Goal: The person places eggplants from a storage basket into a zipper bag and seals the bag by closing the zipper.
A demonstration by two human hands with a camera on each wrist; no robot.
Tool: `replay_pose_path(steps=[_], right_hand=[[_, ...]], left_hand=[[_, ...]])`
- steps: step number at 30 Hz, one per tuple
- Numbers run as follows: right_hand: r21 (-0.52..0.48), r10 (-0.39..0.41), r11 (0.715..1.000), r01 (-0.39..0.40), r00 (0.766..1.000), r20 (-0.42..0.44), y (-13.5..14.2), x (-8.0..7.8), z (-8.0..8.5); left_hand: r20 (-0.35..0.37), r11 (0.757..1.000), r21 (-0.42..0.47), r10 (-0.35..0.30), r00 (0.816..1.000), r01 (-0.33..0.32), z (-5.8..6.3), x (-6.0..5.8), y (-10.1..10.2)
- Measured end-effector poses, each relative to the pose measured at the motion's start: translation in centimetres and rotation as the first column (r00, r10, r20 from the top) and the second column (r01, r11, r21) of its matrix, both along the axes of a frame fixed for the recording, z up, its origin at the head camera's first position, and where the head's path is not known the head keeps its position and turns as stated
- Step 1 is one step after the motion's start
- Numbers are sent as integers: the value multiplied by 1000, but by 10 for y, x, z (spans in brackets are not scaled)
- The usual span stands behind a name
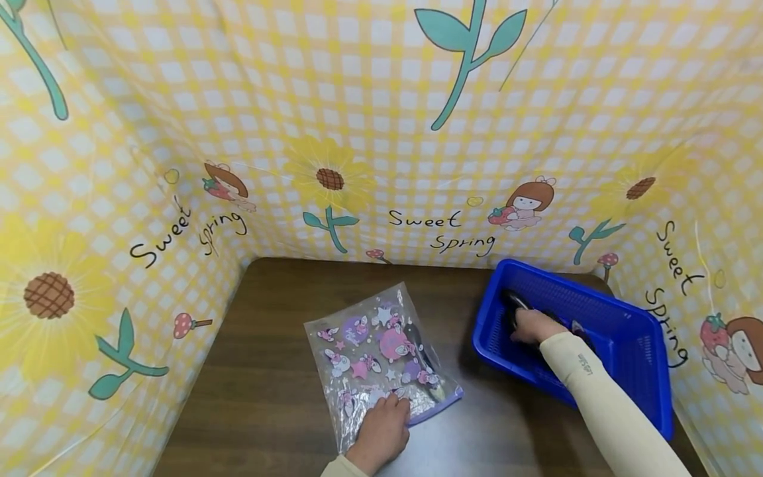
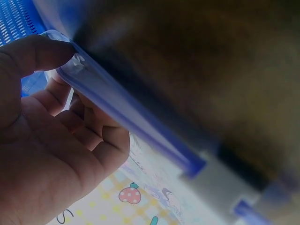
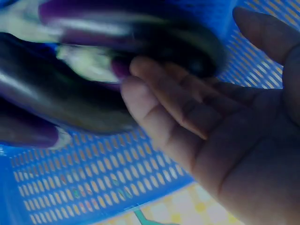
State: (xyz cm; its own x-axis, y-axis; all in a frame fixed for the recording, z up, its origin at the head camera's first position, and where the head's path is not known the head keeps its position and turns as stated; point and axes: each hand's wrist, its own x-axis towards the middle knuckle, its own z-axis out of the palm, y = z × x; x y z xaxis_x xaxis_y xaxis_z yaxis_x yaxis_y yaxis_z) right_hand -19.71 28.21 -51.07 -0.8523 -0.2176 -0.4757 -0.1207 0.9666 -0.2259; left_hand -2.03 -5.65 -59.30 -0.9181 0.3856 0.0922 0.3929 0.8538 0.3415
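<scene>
My left hand [image 1: 381, 427] pinches the purple zip edge [image 2: 126, 119] of a clear printed zip bag [image 1: 357, 351] between thumb and fingers. The bag lies flat on the table, with a dark eggplant [image 1: 422, 354] inside along its right side. A white slider [image 2: 220, 187] sits on the zip in the left wrist view. My right hand [image 1: 532, 326] reaches down into the blue basket [image 1: 632, 344]. Several eggplants [image 3: 140, 30] lie there, and in the right wrist view the fingers are extended against them, thumb apart.
The brown wooden table [image 1: 256, 371] carries the bag at its middle and the basket at its right. A yellow checked cloth [image 1: 381, 99] with flowers and lettering walls off the back and both sides, close behind the basket.
</scene>
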Motion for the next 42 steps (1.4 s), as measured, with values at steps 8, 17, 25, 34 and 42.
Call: replay_pose_path(steps=[8,17,25,34,42], right_hand=[[31,-51,998,49,997,62,5,14,-15],[-43,-31,999,29,999,-30,14,16,-6],[-161,-93,985,62,977,-191,8,40,44],[-243,-43,968,-63,912,-407,-33,103,52],[-353,-37,927,-129,903,-427,-82,163,5]], left_hand=[[-31,1000,-5,-17,999,17,-1,1,0],[-67,1000,-31,-9,998,7,-4,1,1],[-42,998,-55,-9,999,6,-3,-1,3],[-35,997,-68,21,999,-23,-2,-4,4],[-62,998,-43,42,997,-45,0,1,6]])
